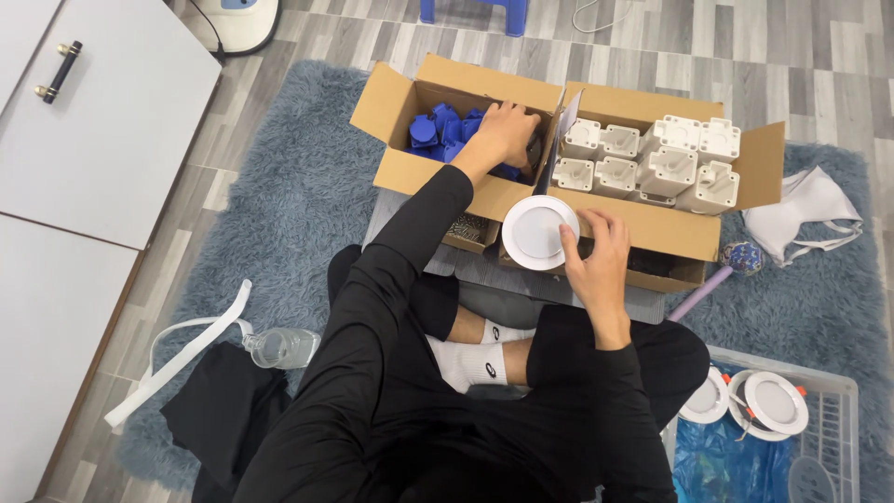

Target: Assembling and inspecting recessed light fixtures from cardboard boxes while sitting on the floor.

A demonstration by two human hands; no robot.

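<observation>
I sit cross-legged on a grey-blue rug. My left hand (pixel 507 130) reaches into the left compartment of an open cardboard box (pixel 400 172) and rests on a heap of blue plastic parts (pixel 438 130); whether its fingers grip one I cannot tell. My right hand (pixel 596 261) holds a round white ceiling lamp (pixel 538 233) by its right rim, face up, just in front of the box. The right compartment holds several white plastic housings (pixel 666 163) standing in rows.
A small box of screws (pixel 468 228) lies under the lamp's left side. A clear crate (pixel 829 410) at lower right holds two more round lamps (pixel 773 402). A water bottle (pixel 279 346), black cloth and white strap lie left; white cabinet (pixel 102 121) far left.
</observation>
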